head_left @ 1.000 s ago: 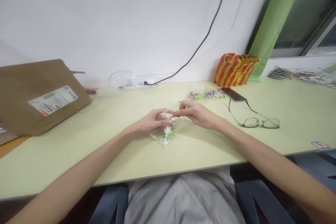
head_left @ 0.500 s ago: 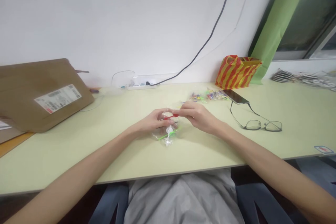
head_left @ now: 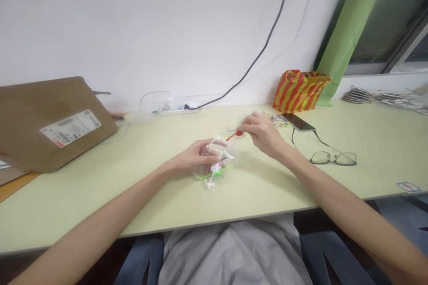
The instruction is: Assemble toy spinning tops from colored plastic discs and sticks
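My right hand (head_left: 262, 132) is closed in a pinch on a red arrow-shaped pointer (head_left: 231, 136) with a round disc at one end. The arrow tip points down and left, just above the clear plastic bag (head_left: 211, 183). My left hand (head_left: 200, 155) grips that bag, fingers partly behind the film and thumb in front. Through the film show a green strip (head_left: 206, 177), a white round piece (head_left: 215, 168) and a small dark thin part near the thumb. Beyond my right hand lie small colourful pieces in clear bags (head_left: 279, 119), partly hidden by it.
A cardboard parcel (head_left: 56, 107) stands at the left. Along the wall runs a power strip (head_left: 172, 110) with a black cable (head_left: 257, 60). To the right are a striped bag (head_left: 301, 91), a phone (head_left: 298, 122), eyeglasses (head_left: 332, 159) and a stack of discs (head_left: 357, 95).
My right hand has moved up and to the right with the red pointer, away from the bag. My left hand stays on the bag, whose film now spreads wider.
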The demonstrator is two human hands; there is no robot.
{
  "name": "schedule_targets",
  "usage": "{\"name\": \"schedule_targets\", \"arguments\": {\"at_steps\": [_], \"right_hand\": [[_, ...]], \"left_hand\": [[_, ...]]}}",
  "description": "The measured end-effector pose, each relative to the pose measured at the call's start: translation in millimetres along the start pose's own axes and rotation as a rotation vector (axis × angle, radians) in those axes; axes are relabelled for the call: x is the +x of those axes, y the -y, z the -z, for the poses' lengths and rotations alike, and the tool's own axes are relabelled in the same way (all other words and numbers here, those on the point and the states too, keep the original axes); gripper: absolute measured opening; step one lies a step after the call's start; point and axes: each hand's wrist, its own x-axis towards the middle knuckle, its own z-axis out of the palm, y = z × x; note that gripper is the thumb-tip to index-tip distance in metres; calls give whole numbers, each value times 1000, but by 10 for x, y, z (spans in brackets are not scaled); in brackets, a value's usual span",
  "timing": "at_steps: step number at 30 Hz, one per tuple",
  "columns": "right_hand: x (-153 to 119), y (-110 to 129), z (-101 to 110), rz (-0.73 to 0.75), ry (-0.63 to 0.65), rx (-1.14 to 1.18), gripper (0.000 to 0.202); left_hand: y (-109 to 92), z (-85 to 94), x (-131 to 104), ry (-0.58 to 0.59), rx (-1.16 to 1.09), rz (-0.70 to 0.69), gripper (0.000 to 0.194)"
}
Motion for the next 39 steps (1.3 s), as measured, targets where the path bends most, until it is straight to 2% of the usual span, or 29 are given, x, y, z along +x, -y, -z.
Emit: {"name": "schedule_targets", "arguments": {"at_steps": [5, 8, 12, 15, 17, 20, 26, 28, 31, 33, 34, 39], "right_hand": [[-15, -36, 32, 19, -16, -48, 44], [-15, -44, 78, 23, -38, -42, 44], [4, 34, 67, 122, -21, 43, 41], [17, 178, -19, 176, -23, 195, 30], [16, 291, -84, 134, -52, 335, 20], [5, 435, -163, -47, -88, 534, 13], [13, 561, -294, -437, -146, 869, 32], [20, 589, -308, -447, -90, 941, 35], [35, 616, -256, -316, 161, 1053, 26], [55, 584, -191, -243, 273, 1069, 22], [66, 542, -160, -234, 270, 1040, 20], [37, 79, -163, -340, -15, 693, 13]], "left_hand": [[-7, 6, 2, 17, 55, -14, 65], [-15, 0, 1, -12, 60, -30, 68], [-3, 1, 1, -31, 58, -30, 68], [10, 6, 5, -34, 68, -39, 63], [10, 7, 5, -30, 74, -41, 60], [-4, -1, 0, 6, 76, -24, 58], [1, -12, -5, 20, 105, -30, 51], [20, -9, -2, 26, 113, -31, 48], [48, -5, 4, 40, 104, -30, 40], [61, -6, 10, 20, 79, -35, 40], [65, -8, 13, 1, 64, -33, 42], [71, -6, 40, -137, -12, -35, 52]]}}
